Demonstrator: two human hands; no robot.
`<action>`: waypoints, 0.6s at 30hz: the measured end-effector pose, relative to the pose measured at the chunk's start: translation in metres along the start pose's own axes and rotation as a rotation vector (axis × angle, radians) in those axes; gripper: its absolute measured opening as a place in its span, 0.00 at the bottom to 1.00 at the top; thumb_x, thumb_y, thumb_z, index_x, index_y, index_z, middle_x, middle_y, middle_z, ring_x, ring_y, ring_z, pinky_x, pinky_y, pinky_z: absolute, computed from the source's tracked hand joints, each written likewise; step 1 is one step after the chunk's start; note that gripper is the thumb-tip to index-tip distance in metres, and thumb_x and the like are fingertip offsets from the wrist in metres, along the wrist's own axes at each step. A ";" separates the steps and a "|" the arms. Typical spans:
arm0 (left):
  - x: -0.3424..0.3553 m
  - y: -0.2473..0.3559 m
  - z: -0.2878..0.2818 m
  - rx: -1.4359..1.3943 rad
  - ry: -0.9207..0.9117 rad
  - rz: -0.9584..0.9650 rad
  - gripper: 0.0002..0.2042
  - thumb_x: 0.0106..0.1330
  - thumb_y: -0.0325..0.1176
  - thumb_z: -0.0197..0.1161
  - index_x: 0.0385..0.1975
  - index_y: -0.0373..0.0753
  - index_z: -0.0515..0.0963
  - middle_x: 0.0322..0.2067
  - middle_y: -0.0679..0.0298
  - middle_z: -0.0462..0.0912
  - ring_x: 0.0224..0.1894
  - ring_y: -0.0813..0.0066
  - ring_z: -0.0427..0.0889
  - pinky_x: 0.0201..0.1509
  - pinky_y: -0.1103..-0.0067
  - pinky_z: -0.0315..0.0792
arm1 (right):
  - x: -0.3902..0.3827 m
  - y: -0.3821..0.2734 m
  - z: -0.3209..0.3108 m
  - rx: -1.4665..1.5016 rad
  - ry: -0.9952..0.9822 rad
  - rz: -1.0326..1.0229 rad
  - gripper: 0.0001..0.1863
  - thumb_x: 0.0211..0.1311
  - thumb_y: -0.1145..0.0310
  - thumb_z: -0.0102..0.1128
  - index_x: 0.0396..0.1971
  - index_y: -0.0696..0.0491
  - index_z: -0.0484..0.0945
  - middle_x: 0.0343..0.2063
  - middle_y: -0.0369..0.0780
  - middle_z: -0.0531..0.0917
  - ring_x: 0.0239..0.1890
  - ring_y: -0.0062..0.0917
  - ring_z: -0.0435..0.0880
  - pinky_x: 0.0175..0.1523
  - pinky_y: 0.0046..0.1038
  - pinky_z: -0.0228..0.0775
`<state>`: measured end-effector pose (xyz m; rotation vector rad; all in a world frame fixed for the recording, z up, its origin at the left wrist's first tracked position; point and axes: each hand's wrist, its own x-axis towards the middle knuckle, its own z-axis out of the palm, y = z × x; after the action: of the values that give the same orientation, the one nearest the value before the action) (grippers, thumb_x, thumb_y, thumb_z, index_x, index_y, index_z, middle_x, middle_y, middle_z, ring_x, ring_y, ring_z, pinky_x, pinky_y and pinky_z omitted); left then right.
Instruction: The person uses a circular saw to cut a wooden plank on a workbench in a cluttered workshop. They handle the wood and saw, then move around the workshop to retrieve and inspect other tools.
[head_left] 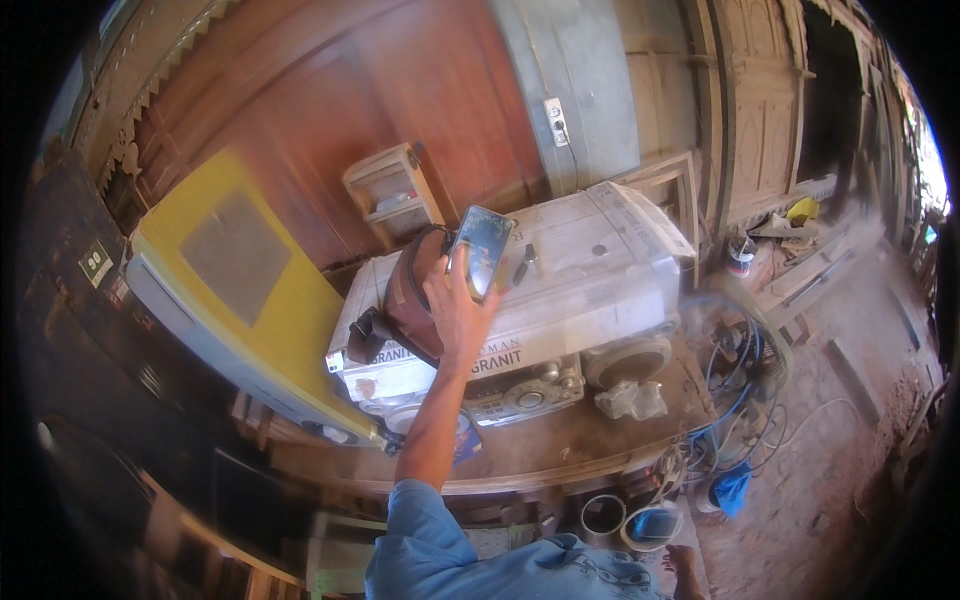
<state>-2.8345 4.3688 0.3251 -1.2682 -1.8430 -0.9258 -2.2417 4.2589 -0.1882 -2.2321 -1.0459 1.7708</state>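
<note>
My left hand [462, 305] reaches out over a long white cardboard box [590, 262] and grips a smartphone [486, 238] with its screen facing up. Just left of that hand, a brown and black bag [408, 300] with a dark strap rests on the box. A small dark tool with a metal part [524, 264] lies to the right of the phone. My right hand [682, 562] hangs low at the bottom edge, its fingers apart and holding nothing, close to a bucket [650, 527].
Under the box a stereo unit [528, 398] and a speaker [628, 362] stand on a wooden table [560, 455]. A crumpled plastic bag [632, 401] lies there. A yellow panel [240, 250] leans at left. A fan [745, 345] with tangled cables is at right.
</note>
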 end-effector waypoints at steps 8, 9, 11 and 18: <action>-0.001 0.001 0.001 0.010 0.014 0.010 0.46 0.50 0.29 0.78 0.71 0.39 0.60 0.61 0.45 0.67 0.63 0.45 0.66 0.67 0.56 0.64 | 0.009 0.007 0.000 0.028 -0.025 -0.036 0.19 0.63 0.62 0.65 0.42 0.65 0.84 0.28 0.47 0.87 0.21 0.32 0.87 0.23 0.33 0.80; -0.001 0.001 0.001 0.014 0.015 0.009 0.46 0.50 0.29 0.78 0.71 0.39 0.60 0.61 0.45 0.67 0.63 0.45 0.66 0.67 0.56 0.64 | 0.009 0.008 0.000 0.014 0.011 -0.001 0.19 0.63 0.62 0.65 0.42 0.65 0.84 0.28 0.47 0.87 0.21 0.32 0.86 0.23 0.33 0.80; -0.002 0.002 0.001 0.017 0.015 0.005 0.46 0.50 0.29 0.78 0.71 0.39 0.60 0.62 0.45 0.67 0.63 0.45 0.66 0.67 0.56 0.64 | 0.010 0.009 0.000 0.033 -0.021 -0.033 0.19 0.64 0.62 0.65 0.42 0.65 0.84 0.27 0.47 0.87 0.20 0.32 0.86 0.22 0.33 0.80; -0.003 0.004 0.001 0.009 0.021 0.005 0.46 0.50 0.28 0.78 0.72 0.38 0.59 0.62 0.46 0.66 0.63 0.45 0.66 0.67 0.55 0.63 | 0.009 0.008 -0.003 0.010 0.003 0.011 0.17 0.64 0.63 0.65 0.39 0.64 0.83 0.24 0.46 0.85 0.19 0.31 0.85 0.21 0.33 0.79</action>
<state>-2.8302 4.3693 0.3222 -1.2528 -1.8248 -0.9237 -2.2350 4.2585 -0.1982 -2.2381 -1.0235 1.7725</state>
